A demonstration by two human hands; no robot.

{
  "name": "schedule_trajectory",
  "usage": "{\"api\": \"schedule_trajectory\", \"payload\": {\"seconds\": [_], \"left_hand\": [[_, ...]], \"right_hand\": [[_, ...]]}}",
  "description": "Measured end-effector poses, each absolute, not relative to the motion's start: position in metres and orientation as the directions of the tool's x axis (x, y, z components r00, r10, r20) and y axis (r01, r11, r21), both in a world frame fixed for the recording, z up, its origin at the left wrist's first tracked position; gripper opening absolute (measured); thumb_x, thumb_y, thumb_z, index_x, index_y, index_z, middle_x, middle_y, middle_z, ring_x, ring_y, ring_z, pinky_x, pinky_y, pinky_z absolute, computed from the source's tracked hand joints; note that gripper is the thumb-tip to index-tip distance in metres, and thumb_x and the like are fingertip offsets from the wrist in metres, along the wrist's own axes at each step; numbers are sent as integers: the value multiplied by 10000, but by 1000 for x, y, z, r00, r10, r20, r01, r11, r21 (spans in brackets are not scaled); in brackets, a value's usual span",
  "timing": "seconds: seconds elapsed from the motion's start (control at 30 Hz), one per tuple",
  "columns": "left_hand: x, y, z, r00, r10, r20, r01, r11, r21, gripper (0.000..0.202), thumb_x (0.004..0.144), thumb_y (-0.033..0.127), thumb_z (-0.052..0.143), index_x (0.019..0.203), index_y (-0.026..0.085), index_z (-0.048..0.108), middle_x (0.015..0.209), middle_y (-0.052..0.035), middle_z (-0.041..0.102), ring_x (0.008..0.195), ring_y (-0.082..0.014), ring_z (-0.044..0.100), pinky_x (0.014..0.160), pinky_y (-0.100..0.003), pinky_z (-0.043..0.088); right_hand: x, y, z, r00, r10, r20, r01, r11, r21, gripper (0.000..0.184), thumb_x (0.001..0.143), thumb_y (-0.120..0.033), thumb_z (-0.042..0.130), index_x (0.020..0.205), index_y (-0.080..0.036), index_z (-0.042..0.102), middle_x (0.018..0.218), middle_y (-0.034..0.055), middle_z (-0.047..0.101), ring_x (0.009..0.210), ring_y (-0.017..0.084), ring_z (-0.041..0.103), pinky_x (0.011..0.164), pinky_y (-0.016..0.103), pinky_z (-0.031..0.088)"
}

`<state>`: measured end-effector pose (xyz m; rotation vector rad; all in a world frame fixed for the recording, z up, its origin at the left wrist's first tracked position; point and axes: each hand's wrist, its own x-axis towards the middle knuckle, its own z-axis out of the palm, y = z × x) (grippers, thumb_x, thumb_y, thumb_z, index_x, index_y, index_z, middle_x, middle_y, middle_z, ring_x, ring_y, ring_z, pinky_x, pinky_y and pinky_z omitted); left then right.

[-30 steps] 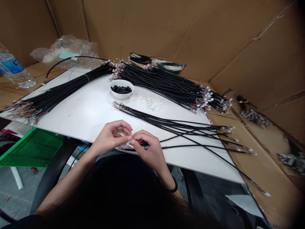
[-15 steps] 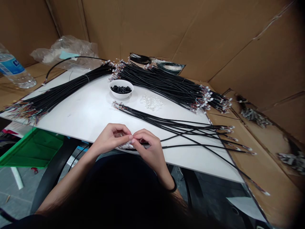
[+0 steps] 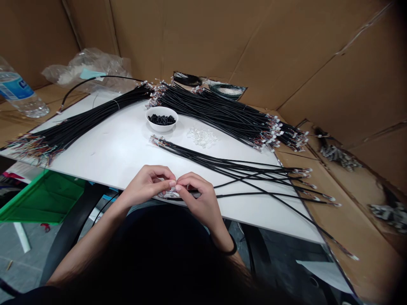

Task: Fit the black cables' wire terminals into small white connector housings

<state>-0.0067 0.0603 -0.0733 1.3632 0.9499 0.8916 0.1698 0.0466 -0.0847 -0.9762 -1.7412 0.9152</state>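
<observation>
Pale wire ends [image 3: 171, 195] at near edge of desk [image 3: 121, 156], just under fingertips. Left hand [image 3: 148, 184] and right hand [image 3: 202, 192] pinch narrow, meeting (thing between too tiny to tell). Beyond: black cables [image 3: 203, 158], white bits [image 3: 203, 137], bowl [image 3: 162, 127] of black tubes [image 3: 161, 119], big cable bundles [image 3: 206, 110].

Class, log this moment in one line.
left hand, right hand: fingertips close together, grip unclear | bowl: black pieces inside | white pieces: piled beside bowl
</observation>
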Motion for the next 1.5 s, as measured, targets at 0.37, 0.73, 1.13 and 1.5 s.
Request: {"api": "schedule_trajectory", "payload": {"seconds": [0.37, 0.73, 1.13, 1.5], "left_hand": [[-5, 57, -73, 349, 934, -75, 48, 63, 997, 217, 754, 310, 735, 762, 107, 659, 651, 2, 576, 530, -80, 497, 480, -178, 372], [-4, 58, -73, 337, 938, -83, 41, 73, 996, 217, 748, 322, 734, 755, 113, 677, 662, -10, 603, 560, -99, 517, 514, -197, 398], [-4, 58, -75, 364, 929, 69, 23, -83, 996, 211, 796, 322, 699, 760, 115, 688, 771, -36, 607, 592, -103, 537, 522, -200, 445], [-3, 56, -73, 349, 937, -27, 42, 13, 999, 199, 771, 300, 704, 793, 107, 662, 714, -11, 586, 568, -96, 527, 514, -195, 418]], "right_hand": [[170, 45, -83, -220, 912, 346, 214, 391, -895, 129, 829, -191, 628, 702, -188, 648, 723, 24, 622, 679, 154, 573, 594, 273, 447], [169, 45, -85, -220, 909, 355, 238, 403, -884, 112, 818, -165, 643, 714, -196, 670, 736, 27, 641, 694, 159, 592, 618, 279, 473], [171, 46, -83, -228, 900, 371, 217, 419, -882, 123, 835, -185, 611, 717, -193, 647, 738, 26, 626, 695, 156, 578, 614, 276, 461], [171, 46, -84, -223, 896, 384, 218, 430, -876, 118, 827, -162, 605, 715, -194, 621, 753, 29, 614, 723, 167, 586, 641, 285, 475]]}}
